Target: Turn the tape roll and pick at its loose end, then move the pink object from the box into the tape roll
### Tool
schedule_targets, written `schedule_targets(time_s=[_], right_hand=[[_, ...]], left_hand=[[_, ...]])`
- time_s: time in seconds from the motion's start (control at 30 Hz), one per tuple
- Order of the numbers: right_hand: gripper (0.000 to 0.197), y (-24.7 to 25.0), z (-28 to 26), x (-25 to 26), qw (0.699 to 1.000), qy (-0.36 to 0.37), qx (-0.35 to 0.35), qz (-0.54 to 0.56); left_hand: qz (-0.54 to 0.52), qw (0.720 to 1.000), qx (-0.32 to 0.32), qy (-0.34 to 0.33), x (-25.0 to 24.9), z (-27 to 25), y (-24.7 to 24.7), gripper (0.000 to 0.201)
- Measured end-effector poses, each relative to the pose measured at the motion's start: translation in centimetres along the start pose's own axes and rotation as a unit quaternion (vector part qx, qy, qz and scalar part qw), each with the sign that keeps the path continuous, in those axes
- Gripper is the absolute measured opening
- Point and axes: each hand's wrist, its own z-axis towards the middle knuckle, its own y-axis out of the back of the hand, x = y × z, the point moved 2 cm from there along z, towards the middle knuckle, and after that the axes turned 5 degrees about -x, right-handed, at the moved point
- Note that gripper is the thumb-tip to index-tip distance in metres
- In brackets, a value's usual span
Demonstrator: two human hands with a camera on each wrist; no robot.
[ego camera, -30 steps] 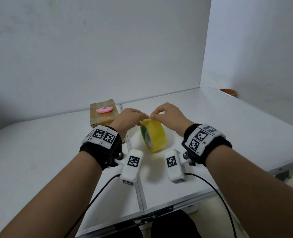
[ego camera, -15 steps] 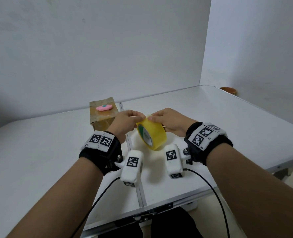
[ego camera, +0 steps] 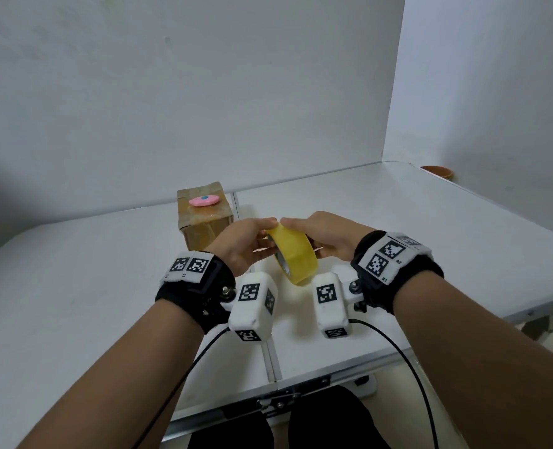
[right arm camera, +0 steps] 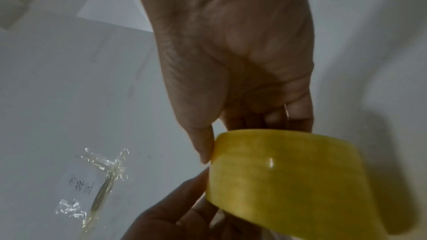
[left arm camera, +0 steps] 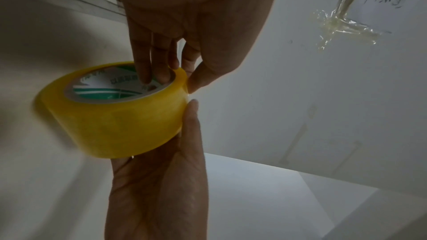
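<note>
Both forearms bare, each with a black wrist strap point(ego camera: 204, 296) topped by white plates of black-and-white square markers. White camera pods point(ego camera: 252, 306) hang off each strap on screwed brackets, black cables point(ego camera: 408, 358) trailing back. Dark trousers point(ego camera: 327, 419) below.

White folding table point(ego camera: 74, 286) set against plain white walls point(ego camera: 204, 92).

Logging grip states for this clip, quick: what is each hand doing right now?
Left hand: holding the yellow tape roll, thumb on its outer band.
Right hand: holding the same roll, fingers in its core, thumb outside.
</note>
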Motion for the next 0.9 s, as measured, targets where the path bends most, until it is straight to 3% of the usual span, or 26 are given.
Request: schedule_targets(time_s=[0.17,0.33,0.6,0.7,0.77,0.83,0.9], right_hand=[[0.041,0.0,0.6,0.2,0.999,0.014,-0.048,0.007],[0.030,1.6,2.0,0.9,0.985,0.033,-0.146,-0.090],[0.033,2.6,6.4,0.8,0.923,0.049,-0.193,-0.328],[0.029,2.8,8.2,1.0,0.901,0.049,-0.196,-0.385],[0.015,2.9,9.4,1.2,0.891,0.039,-0.191,-0.410],[0.026,3.1,10.5,1.3,0.885,0.028,-0.180,-0.428],[0.017,3.5,11.3,1.2,0.875,0.026,-0.177,-0.451]], left_hand=[[0.090,0.994,-0.010,-0.059,-0.3,-0.1,-0.3,0.011],[0.233,0.955,-0.061,-0.173,-4.0,0.0,-1.1,0.011],[0.189,0.963,-0.078,-0.175,-6.9,3.1,1.1,0.013],[0.162,0.970,-0.074,-0.163,-7.3,4.5,1.2,0.015],[0.132,0.976,-0.071,-0.155,-7.6,5.2,1.1,0.019],[0.110,0.980,-0.069,-0.148,-7.8,5.9,1.0,0.020],[0.103,0.982,-0.066,-0.144,-7.8,6.5,0.8,0.020]])
